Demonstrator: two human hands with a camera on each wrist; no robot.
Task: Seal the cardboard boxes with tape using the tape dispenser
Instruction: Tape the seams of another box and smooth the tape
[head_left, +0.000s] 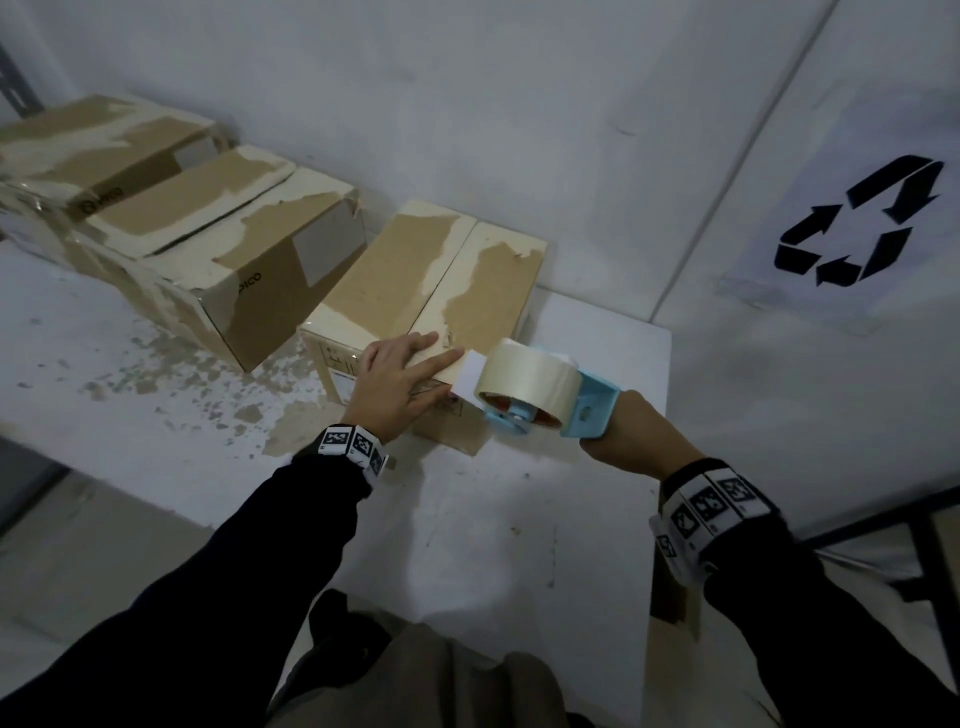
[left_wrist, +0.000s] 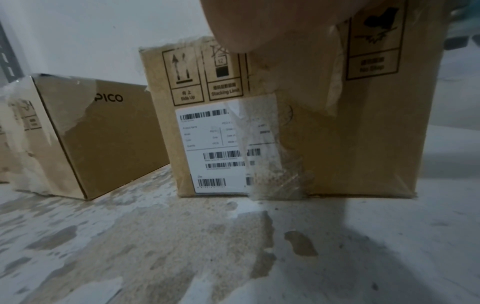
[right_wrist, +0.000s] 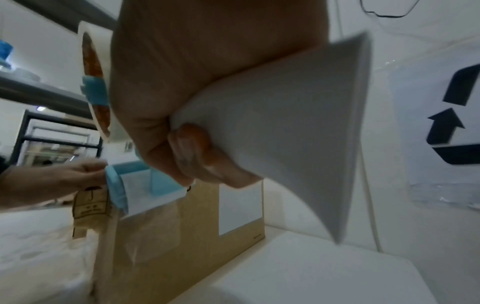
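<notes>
Left hand flat, fingers straight, pressing tape onto near box on tabletop. Right hand clenched around blue dispenser at box edge. "PICO" on neighbouring box; "Side Up", "Stacking Limit" on near box.

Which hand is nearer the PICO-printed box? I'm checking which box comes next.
Left. The left hand rests on the near box, directly beside the PICO box; the right hand grips the tape dispenser on the far side.
</notes>
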